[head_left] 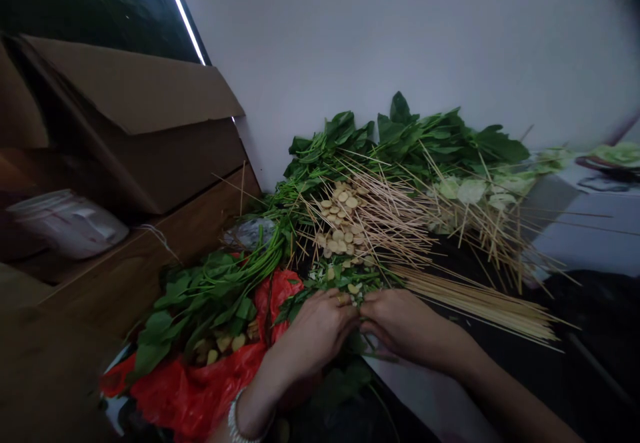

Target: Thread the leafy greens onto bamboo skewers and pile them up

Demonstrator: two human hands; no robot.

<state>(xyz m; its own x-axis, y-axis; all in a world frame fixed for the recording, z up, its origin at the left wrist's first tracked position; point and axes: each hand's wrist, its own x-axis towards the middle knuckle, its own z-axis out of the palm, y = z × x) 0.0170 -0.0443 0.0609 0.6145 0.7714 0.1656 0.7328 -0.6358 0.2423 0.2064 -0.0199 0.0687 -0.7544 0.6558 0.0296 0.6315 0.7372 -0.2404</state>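
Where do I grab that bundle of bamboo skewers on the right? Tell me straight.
Grip the middle of the bamboo skewers, probably from above with your right hand. They lie as a long, loose, parallel bundle on the dark surface, and their near end reaches the leafy greens, so the middle looks freest.

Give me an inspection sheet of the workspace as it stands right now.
surface: dark worktop, with a wooden board to the left.
job's things: leafy greens, bamboo skewers in a bundle and loose, and pale round slices piled on the skewers.
clutter: red plastic bag under some greens.
hands: left hand, with a bracelet, and right hand meet over the greens.
cables: nothing seen.
surroundings: white wall, cardboard box, white bag.
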